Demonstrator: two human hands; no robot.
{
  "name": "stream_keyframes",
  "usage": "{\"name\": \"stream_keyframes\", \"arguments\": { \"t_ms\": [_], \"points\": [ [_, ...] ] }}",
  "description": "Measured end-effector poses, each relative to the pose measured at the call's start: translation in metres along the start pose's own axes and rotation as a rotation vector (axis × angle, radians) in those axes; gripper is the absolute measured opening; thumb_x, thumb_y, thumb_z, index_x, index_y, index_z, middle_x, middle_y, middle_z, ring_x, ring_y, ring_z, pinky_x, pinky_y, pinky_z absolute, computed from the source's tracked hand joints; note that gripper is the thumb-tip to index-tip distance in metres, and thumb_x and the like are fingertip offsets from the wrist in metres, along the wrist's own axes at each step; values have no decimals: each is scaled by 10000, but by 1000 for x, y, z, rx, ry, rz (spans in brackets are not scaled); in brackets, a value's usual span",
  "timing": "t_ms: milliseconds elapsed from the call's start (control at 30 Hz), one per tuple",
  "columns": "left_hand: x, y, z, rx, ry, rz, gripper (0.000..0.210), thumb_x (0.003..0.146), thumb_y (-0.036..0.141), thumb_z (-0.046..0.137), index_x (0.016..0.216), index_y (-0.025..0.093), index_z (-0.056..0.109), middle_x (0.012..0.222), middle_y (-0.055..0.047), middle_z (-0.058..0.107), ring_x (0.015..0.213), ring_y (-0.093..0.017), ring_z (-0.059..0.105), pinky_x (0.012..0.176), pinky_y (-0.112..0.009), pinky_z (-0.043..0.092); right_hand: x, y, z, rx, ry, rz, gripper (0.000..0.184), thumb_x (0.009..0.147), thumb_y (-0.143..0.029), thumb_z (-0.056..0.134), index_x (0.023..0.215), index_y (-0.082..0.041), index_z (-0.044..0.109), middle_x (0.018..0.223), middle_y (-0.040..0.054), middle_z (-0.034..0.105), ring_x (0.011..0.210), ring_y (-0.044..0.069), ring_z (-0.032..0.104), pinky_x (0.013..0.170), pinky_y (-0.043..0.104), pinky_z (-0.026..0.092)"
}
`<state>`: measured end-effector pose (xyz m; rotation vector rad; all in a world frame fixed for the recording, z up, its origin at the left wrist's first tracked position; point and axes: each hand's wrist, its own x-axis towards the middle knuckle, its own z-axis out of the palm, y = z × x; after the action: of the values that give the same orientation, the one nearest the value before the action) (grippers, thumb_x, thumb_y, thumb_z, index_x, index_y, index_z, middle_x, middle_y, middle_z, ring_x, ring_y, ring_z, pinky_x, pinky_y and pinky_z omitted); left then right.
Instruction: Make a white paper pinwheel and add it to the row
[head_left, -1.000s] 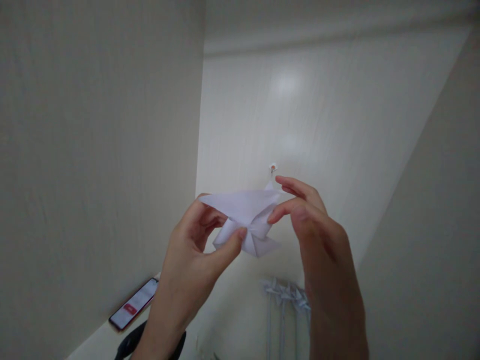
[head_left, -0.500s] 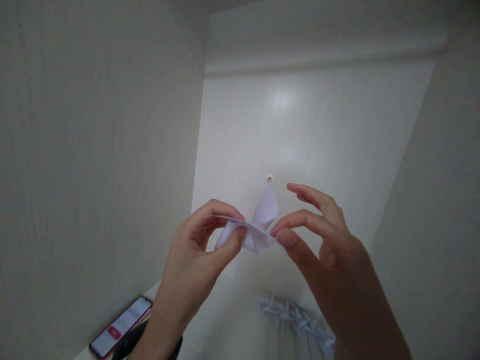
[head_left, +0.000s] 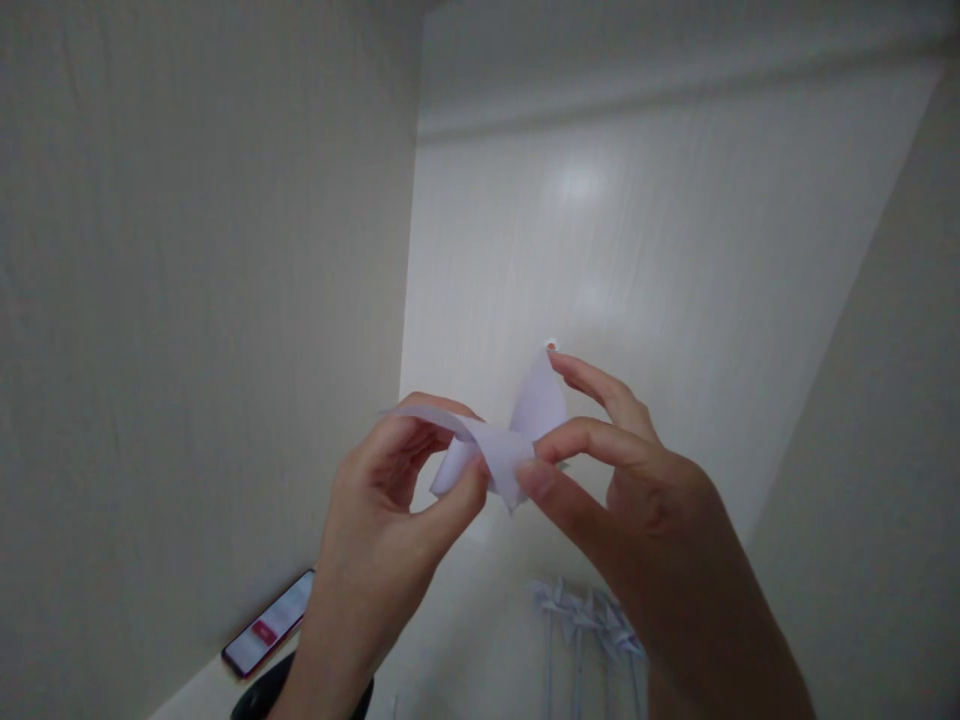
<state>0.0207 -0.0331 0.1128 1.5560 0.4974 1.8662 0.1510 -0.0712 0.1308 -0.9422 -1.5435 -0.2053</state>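
Note:
A pale paper pinwheel [head_left: 499, 452] with curled blades is held up between both hands in front of the wall. My left hand [head_left: 405, 500] pinches it near the middle, thumb below and fingers behind. At its right side, my right hand [head_left: 637, 480] grips a blade between thumb and index finger, the other fingers stretched upward. One blade stands up behind the fold, and its tip lies near my right hand's raised fingers. How the blades meet at the centre is partly hidden by my thumb.
Several finished paper pinwheels [head_left: 589, 612] on thin sticks stand at the lower right, partly behind my right wrist. A phone [head_left: 270, 625] with a lit screen leans at the lower left, beside a black object [head_left: 262, 690]. Pale walls [head_left: 225, 250] surround this corner.
My right hand has moved left with the blade, folding it over toward the pinwheel's middle. My left hand keeps its pinch. The view has shifted slightly.

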Motion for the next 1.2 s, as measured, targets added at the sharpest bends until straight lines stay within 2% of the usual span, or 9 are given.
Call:
{"name": "stream_keyframes", "arguments": {
  "t_ms": [200,467,833,1033,1200],
  "points": [
    [-3,-5,7,-95,-17,-48,175,720,105,723,841,223,678,847,9,731,834,-168,697,704,-229,537,-2,0,7,-39,145,-15,141,797,-304,693,665,-263,664,1317,33,583,1250,335,511,1039,597,384],
    [-5,-1,8,-159,-26,-103,162,709,123,740,829,194,658,848,-7,735,837,-168,703,670,-207,537,-4,0,7,-87,197,-39,107,780,-260,707,688,-261,651,1332,38,567,1285,335,473,1028,572,402],
    [-8,1,8,-235,5,-141,201,691,98,762,851,180,673,862,-14,759,834,-155,718,723,-194,553,-7,0,17,-102,274,-75,99,791,-260,685,699,-237,657,1264,40,602,1197,291,542,984,532,439],
    [-7,2,7,-250,9,-140,182,700,88,759,831,180,673,843,-3,758,793,-122,709,683,-152,538,-7,5,19,-127,283,-148,80,814,-263,680,743,-239,652,1243,33,602,1191,244,546,941,447,461],
    [-6,-1,8,-280,-26,-169,165,728,122,758,852,184,669,886,-12,763,860,-138,717,679,-147,537,-7,9,23,-152,317,-209,73,820,-253,683,767,-239,635,1213,17,600,1196,187,541,968,368,426]
  ]
}}
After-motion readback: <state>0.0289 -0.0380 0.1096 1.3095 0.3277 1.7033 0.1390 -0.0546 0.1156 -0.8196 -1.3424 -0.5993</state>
